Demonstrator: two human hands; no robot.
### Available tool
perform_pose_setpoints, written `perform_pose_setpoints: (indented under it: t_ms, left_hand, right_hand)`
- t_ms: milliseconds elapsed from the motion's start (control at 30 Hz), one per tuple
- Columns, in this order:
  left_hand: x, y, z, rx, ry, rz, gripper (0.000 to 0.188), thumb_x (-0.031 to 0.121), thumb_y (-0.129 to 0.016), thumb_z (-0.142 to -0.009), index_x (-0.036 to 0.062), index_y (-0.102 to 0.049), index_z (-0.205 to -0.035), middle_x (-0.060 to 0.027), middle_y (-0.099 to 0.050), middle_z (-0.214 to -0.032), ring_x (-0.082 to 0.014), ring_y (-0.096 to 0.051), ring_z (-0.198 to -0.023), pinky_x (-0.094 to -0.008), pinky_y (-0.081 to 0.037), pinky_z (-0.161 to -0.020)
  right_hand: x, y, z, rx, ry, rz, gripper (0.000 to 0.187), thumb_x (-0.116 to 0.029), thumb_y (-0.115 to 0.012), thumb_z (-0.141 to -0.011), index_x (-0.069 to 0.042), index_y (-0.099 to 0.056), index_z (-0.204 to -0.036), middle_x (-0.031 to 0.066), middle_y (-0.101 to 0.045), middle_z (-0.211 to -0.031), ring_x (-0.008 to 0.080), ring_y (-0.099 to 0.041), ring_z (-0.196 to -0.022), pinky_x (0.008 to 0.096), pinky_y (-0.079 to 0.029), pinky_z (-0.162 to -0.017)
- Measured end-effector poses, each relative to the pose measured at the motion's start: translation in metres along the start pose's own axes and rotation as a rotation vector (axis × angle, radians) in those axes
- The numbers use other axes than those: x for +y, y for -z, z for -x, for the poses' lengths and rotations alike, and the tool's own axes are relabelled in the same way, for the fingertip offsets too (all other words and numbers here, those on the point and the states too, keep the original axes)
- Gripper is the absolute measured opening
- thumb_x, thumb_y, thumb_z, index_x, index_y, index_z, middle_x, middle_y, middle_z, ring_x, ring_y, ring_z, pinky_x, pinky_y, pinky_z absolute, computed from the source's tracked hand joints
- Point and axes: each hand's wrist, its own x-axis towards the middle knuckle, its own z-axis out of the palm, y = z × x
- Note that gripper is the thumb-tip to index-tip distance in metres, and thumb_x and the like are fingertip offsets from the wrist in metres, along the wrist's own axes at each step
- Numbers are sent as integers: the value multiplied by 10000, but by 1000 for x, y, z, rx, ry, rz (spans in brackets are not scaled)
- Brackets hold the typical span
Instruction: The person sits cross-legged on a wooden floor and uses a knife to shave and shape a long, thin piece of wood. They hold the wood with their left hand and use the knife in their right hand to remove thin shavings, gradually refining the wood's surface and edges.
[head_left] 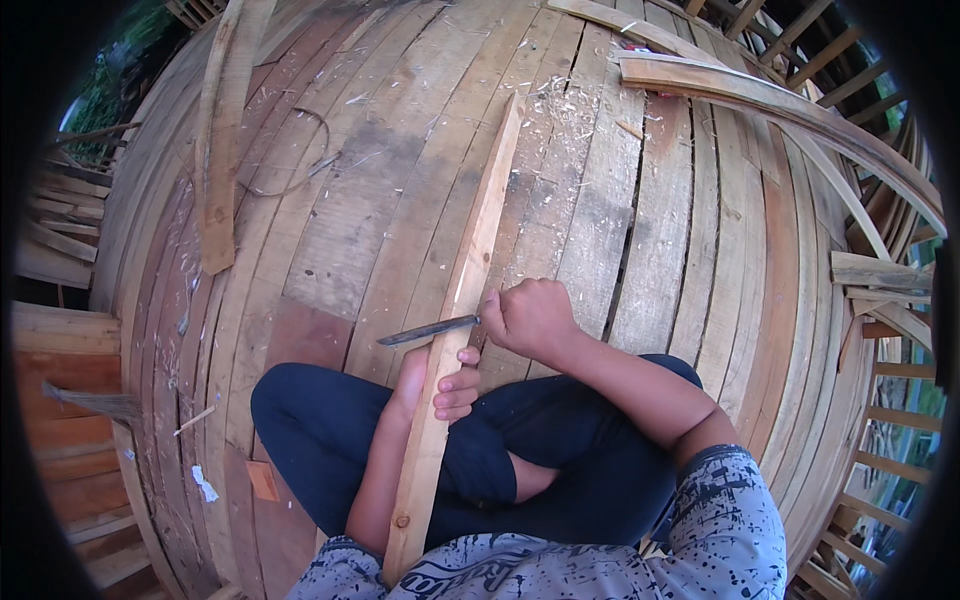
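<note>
A long, pale wooden stick (470, 270) slants from my lap up and away over the floor, its far end tapering. My left hand (440, 385) is wrapped round it from below, fingers curled over its right side. Just beyond that grip, a dark-bladed knife (425, 331) lies across the wood, its tip pointing left. My right hand (530, 320) is closed in a fist at the right end of the blade; the handle is hidden inside the fingers.
I sit cross-legged on a plank floor (350, 230) scattered with wood shavings (570, 110). A board (220, 150) lies at the far left, and longer planks (740, 88) at the far right. A small wood block (262, 480) and a white scrap (204, 484) lie left of my knee.
</note>
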Motion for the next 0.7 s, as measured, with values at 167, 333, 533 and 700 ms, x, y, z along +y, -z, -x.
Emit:
perform_pose_setpoints:
  t_ms: [167, 333, 533, 700]
  left_hand:
    - [5, 0, 2, -24, -13, 6, 316, 375, -345, -1021, 101, -501, -1000, -28, -455, -634, -170, -463, -484, -308, -405, -442]
    - [5, -5, -3, 3, -20, 30, 319, 372, -340, -1028, 98, -502, -1007, -28, -452, -632, -166, -457, -480, -308, -406, -442]
    - [6, -4, -6, 9, -13, 31, 310, 361, -344, -1021, 93, -497, -1005, -43, -461, -634, -180, -464, -479, -327, -418, -441]
    - [3, -2, -3, 6, -6, 7, 335, 388, -341, -1024, 93, -498, -1006, -47, -469, -637, -179, -471, -484, -324, -425, -444]
  right_hand:
    - [-13, 0, 6, 21, -13, 10, 445, -270, -509, -882, -50, -618, -511, 189, -526, -456, 366, -547, -401, 461, -462, -438]
    - [-7, -7, -2, 56, 16, -33, 457, -277, -514, -883, -52, -601, -495, 179, -517, -445, 362, -539, -387, 470, -446, -420]
    - [-6, -4, -2, 61, -8, -15, 462, -276, -516, -893, -60, -603, -494, 174, -515, -437, 352, -548, -386, 467, -461, -427]
    - [-9, -2, -1, 100, 10, -27, 459, -273, -525, -884, -57, -598, -486, 170, -522, -441, 351, -547, -385, 461, -459, -426]
